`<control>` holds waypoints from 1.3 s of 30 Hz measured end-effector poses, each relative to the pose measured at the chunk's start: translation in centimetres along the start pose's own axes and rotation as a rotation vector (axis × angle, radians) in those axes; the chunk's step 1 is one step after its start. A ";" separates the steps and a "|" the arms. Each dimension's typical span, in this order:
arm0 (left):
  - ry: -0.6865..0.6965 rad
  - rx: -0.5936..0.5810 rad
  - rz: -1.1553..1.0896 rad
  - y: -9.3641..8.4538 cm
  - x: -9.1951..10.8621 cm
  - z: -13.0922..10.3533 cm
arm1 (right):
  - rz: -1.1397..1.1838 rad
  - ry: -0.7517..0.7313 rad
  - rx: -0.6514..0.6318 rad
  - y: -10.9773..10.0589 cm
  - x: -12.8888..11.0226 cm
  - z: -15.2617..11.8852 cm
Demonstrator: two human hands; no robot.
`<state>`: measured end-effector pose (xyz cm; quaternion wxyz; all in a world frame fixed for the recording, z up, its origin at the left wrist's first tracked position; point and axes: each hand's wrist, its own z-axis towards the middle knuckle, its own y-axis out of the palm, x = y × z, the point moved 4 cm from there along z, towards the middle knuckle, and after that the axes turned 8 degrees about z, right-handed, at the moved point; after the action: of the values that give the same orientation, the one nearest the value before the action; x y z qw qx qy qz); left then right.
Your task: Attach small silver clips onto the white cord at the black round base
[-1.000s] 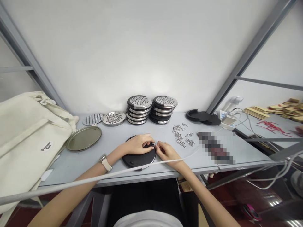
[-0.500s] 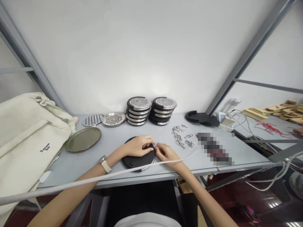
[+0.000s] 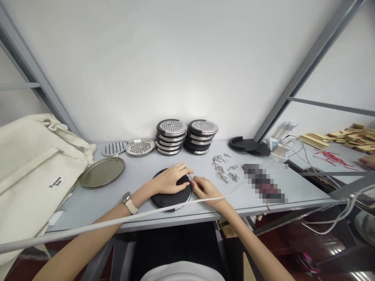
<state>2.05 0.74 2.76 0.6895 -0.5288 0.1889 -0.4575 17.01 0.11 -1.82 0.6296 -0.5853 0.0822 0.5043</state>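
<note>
A black disc with a shiny rim lies on the table near its front edge. My left hand rests over it, with the thumb on its top and the fingers curving round its far right side. At the disc's right edge my right hand is closed in a pinch on a small metal clasp, mostly hidden by the fingertips. Several similar metal clasps lie loose to the right of the hands. Behind stand two stacks of round graters, a left stack and a right stack.
Metal grater plates and an olive-green lid lie at left, beside a cream cloth bag. Black holders and a power strip are at right. A white cable crosses in front of my arms.
My left fingers have lifted and straightened slightly away from the clasp, while the thumb stays on the disc. My right hand keeps its pinch at the disc's edge.
</note>
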 end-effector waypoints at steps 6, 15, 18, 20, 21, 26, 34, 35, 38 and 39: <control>0.044 -0.019 -0.022 0.1 0.4 0.2 | -0.015 -0.011 -0.019 -0.2 -0.4 0.0; 0.023 -0.019 0.006 0.1 0.1 0.1 | -0.031 -0.019 -0.032 -0.2 -0.4 -0.1; 0.030 -0.029 0.010 0.2 0.1 0.1 | -0.029 -0.022 -0.039 -0.2 -0.5 0.0; 0.031 -0.025 0.005 0.2 0.0 0.1 | -0.024 -0.025 -0.043 -0.2 -0.5 0.0; 0.033 -0.022 0.001 0.2 0.0 0.1 | -0.022 -0.025 -0.043 -0.1 -0.4 0.0; 0.034 -0.023 -0.015 0.3 0.0 0.1 | -0.012 -0.020 -0.030 -0.1 -0.3 -0.1; 0.042 -0.032 -0.025 0.4 0.0 0.2 | -0.006 -0.012 -0.022 -0.1 -0.4 0.0; 0.043 -0.033 -0.031 0.3 0.0 0.2 | -0.009 -0.012 -0.016 -0.1 -0.3 0.0; 0.044 -0.029 -0.041 0.3 0.0 0.2 | -0.026 -0.009 -0.010 -0.1 -0.1 0.0; 0.046 -0.030 -0.043 0.4 -0.1 0.2 | -0.030 -0.009 -0.011 -0.1 -0.1 -0.1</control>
<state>2.33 0.90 2.50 0.6671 -0.5322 0.1999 -0.4814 17.06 0.04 -1.71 0.6343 -0.5875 0.0677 0.4980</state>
